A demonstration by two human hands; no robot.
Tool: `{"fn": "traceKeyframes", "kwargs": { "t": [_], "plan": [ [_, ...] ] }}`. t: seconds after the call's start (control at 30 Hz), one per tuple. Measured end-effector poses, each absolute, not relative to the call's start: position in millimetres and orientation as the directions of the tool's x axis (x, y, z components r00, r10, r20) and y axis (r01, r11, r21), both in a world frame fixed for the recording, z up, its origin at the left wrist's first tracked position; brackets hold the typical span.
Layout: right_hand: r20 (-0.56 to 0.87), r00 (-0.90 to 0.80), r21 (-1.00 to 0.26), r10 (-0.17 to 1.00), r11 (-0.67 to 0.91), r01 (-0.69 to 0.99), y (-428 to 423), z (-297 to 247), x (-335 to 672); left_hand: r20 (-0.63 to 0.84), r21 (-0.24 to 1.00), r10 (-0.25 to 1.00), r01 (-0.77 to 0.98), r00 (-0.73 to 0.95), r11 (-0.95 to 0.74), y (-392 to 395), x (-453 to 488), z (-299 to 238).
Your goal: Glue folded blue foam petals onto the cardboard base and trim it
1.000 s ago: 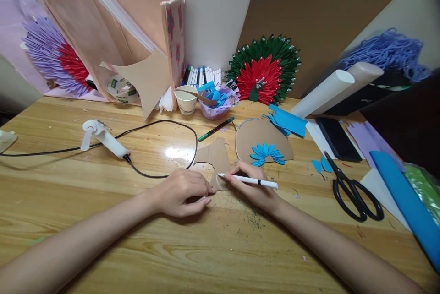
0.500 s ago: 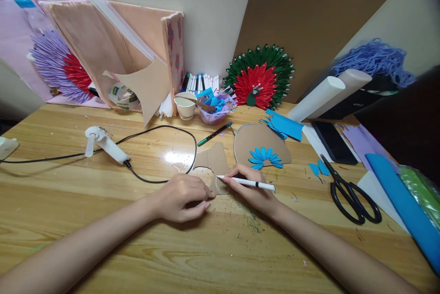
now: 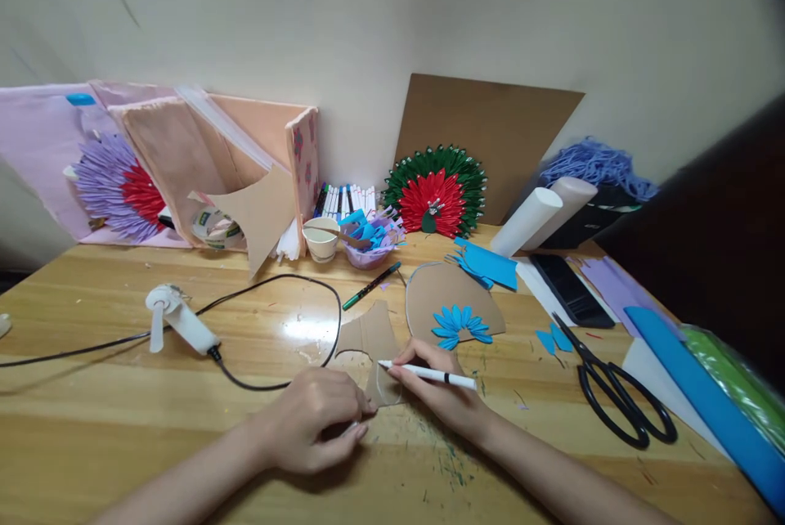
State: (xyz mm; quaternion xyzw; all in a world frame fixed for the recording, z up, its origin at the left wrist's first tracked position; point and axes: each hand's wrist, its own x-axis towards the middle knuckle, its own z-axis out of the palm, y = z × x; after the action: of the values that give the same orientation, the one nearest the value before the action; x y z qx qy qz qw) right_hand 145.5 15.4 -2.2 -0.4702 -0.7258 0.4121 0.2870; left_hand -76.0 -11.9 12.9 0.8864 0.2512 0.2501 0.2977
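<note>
A small piece of brown cardboard (image 3: 370, 329) with a curved cut-out lies on the table between my hands. On its near part runs a pale curved line. My right hand (image 3: 438, 386) grips a white marker (image 3: 457, 379) with a black band, its tip touching the cardboard at that line. My left hand (image 3: 322, 419) rests on the table with curled fingers, the fingertips pressing the cardboard's near left corner. Just beyond my right hand is a rounded cardboard shape (image 3: 441, 288) with blue paper petals (image 3: 461, 324) on it.
Black-handled scissors (image 3: 613, 386) lie at right, near a phone (image 3: 570, 288) and blue paper roll (image 3: 675, 378). A white glue gun (image 3: 184, 325) with its cord is at left. Behind stand a paper cup (image 3: 321, 243), scrap bowl (image 3: 368, 253), green marker (image 3: 371, 286) and red-green paper peacock (image 3: 435, 194).
My view has tilted upward, so everything sits lower in the picture. The marker tip has shifted slightly along the cardboard, away from its near corner. Both hands keep their hold.
</note>
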Motion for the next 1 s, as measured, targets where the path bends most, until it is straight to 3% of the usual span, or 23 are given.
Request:
{"fn": "traceKeyframes", "kwargs": {
  "t": [1.0],
  "plan": [
    [0.072,-0.310,-0.846,0.948,0.223,0.484,15.2,2.5,144.0,0.301,0.657,0.579,0.276,0.758,-0.702,-10.4,-76.0,13.7]
  ]
}}
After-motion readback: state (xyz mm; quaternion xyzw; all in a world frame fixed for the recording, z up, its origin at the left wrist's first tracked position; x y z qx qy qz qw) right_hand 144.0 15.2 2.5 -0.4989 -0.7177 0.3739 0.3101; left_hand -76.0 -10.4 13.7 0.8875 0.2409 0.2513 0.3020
